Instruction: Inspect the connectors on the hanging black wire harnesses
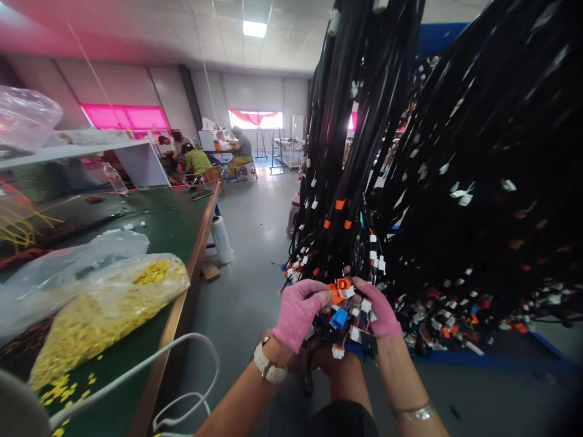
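Both hands wear pink gloves with bare fingertips. My left hand (301,311) pinches an orange connector (337,291) at the end of a wire harness, thumb laid along its left side. From the right, my right hand (381,308) curls around the same cluster of connector ends; some of its fingers are hidden behind them. Below the orange piece hang a blue connector (339,318) and a white connector (337,351). Right above, the harness's black sleeved cables (337,145) hang down in a thick bundle with orange tape marks.
More black harnesses (483,182) hang at the right over a blue frame (523,364). At the left, a green-topped bench (177,212) carries a plastic bag of yellow pieces (109,309). A white cable (182,337) loops off its edge. Several people sit far back.
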Tool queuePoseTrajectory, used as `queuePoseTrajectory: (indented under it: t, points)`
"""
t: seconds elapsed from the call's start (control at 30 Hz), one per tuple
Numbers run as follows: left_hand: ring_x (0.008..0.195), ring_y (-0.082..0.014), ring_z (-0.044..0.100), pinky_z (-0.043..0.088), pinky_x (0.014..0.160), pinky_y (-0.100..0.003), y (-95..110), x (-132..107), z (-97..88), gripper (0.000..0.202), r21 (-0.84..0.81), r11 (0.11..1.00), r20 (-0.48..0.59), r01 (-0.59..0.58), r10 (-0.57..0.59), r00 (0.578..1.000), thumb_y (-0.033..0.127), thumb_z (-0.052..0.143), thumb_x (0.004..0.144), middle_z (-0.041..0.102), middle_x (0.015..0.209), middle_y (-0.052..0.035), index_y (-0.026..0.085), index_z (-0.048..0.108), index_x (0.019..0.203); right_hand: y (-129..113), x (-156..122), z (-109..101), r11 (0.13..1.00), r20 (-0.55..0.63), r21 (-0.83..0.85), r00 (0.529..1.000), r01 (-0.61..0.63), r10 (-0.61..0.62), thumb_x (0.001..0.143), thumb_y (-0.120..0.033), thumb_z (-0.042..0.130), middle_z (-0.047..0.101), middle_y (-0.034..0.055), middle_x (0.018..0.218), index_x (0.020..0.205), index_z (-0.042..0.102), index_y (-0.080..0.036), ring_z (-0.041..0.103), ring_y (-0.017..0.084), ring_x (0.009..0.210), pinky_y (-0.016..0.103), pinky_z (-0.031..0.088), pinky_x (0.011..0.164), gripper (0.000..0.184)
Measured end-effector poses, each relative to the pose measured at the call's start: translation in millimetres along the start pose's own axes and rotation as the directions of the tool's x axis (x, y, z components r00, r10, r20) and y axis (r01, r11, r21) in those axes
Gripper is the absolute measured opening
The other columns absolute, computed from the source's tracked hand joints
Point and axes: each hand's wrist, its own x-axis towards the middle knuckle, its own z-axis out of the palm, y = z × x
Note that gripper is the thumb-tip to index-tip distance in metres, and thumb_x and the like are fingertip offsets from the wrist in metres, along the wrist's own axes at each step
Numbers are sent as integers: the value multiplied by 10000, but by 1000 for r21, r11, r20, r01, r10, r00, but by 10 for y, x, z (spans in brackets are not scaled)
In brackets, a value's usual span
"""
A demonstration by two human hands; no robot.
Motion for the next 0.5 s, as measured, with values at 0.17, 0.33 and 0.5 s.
queuePoseTrajectory:
  t: [0.17,0.33,0.5]
  points:
    - [610,-116,528,429,595,-218,93,15,50,77,250,952,61,-176,166,984,199,614,705,605,647,-7,150,671,721,-29,-48,44,1000,17,14,1000,-4,3,646,-201,708,535,-59,450,808,645,-192,427,51,327,159,379,343,174]
    - [792,-153,559,431,777,-246,143,32,58,132,321,838,198,-442,397,896,196,569,767,617,808,-44,199,696,730,-90,-91,87,997,-32,58,998,-59,60,654,-143,696,577,-43,505,809,642,-192,469,46,350,131,400,343,172]
    - [824,-171,564,433,795,-264,174,72,21,173,374,776,298,-508,419,858,239,546,797,621,855,-53,244,719,788,-135,-140,139,994,-77,63,993,-87,92,637,-131,706,554,-42,463,719,639,-197,464,72,345,169,414,325,125]
